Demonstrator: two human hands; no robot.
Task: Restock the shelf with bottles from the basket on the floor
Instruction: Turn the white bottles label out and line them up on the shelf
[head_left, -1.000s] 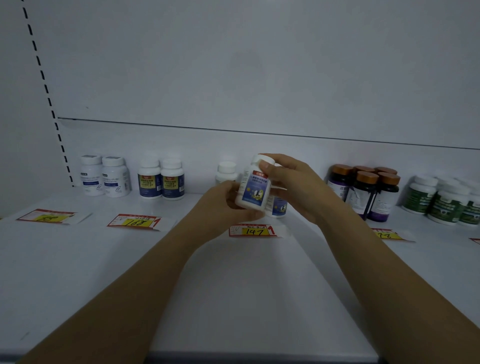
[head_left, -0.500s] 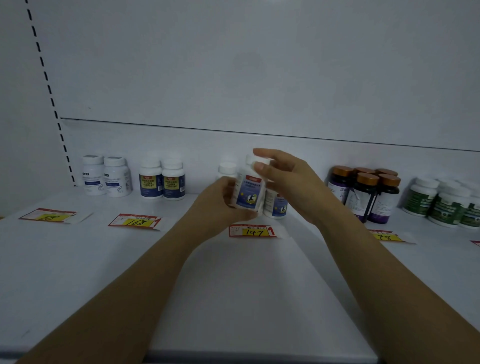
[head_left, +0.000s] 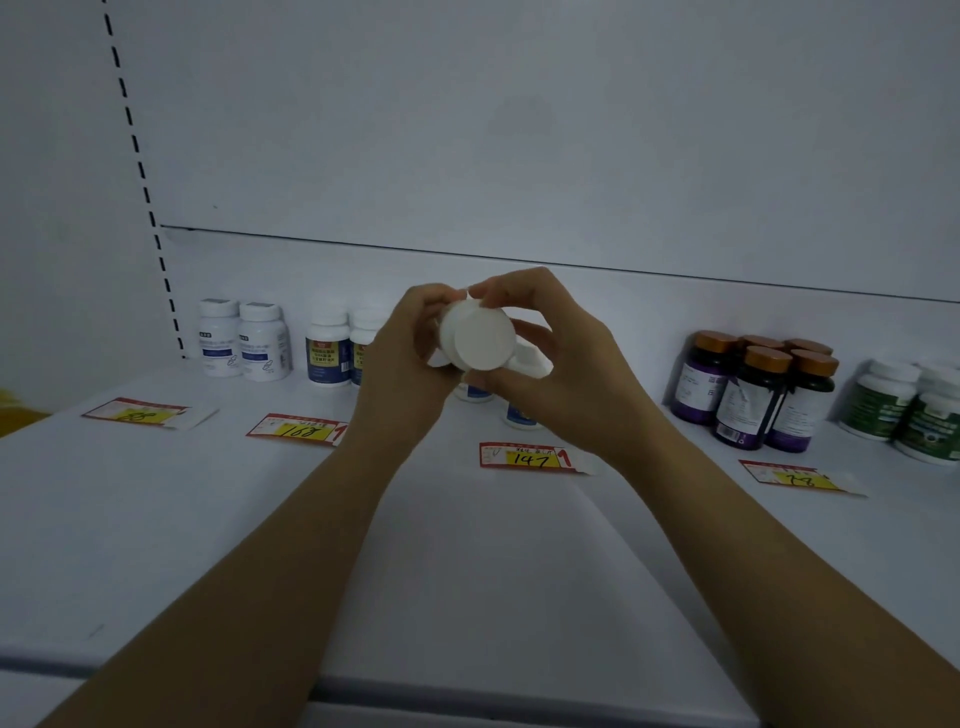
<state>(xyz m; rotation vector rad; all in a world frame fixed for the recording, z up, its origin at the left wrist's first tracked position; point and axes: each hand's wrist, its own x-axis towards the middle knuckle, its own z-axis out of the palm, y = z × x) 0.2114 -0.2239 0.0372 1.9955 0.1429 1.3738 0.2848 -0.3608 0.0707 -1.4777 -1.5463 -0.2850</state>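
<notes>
White bottle (head_left: 480, 338) held tipped, gripped by left hand (head_left: 402, 369) and right hand (head_left: 566, 374), both curled round it, near shelf (head_left: 467, 571) back edge. Placement step judged underway; uprighting, setting down needed next.

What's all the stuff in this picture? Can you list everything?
held bottle: one, white, tipped, between both hands
white-label bottles: two, white, back left of shelf
blue-and-yellow bottles: two, white caps, right of those, one partly hidden
hidden bottles: at least two, white with blue labels, behind the hands
dark bottles: five, orange caps, back right
green bottles: at least three, white caps, far right
price tags: four, red and yellow, flat on shelf
shelf: one, white
left hand: one, grips held bottle
right hand: one, grips held bottle
</notes>
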